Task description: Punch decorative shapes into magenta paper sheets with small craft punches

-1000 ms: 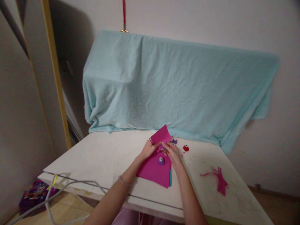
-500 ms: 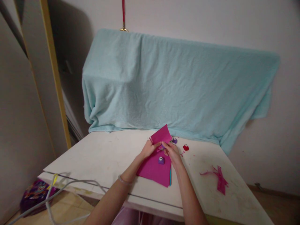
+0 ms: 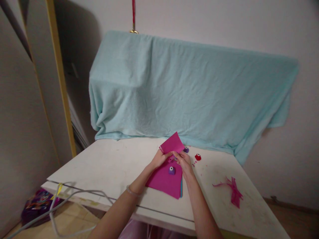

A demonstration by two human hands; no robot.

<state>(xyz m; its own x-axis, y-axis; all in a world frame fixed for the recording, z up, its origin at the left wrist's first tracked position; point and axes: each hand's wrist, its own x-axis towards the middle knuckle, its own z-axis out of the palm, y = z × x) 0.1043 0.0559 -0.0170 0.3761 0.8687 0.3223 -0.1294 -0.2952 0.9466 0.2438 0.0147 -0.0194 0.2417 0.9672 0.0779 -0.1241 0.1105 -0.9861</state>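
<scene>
A magenta sheet (image 3: 172, 143) with a row of punched holes on its left edge is raised between my hands. My left hand (image 3: 159, 158) is closed on its lower left part, thumb pointing right. Opposite it, my right hand (image 3: 183, 161) pinches the sheet's lower edge, and the thumbs nearly meet. Small torn bits show just below the thumbs. Under my hands lies a stack of coloured paper, magenta on top (image 3: 165, 181), with blue edges at its right. A purple figure with one eye (image 3: 171, 170) sits on the stack.
Behind my right hand is another purple figure (image 3: 186, 149). A red one-eyed figure (image 3: 198, 157) stands to the right, near small pink scraps. Torn magenta strips (image 3: 235, 194) lie farther right. A light blue cloth (image 3: 189, 93) hangs behind the white table (image 3: 99, 162); a grey cable (image 3: 82, 191) crosses the front left.
The raised sheet has tilted slightly and my right fingers have shifted a little along its lower edge. The view has moved very slightly.
</scene>
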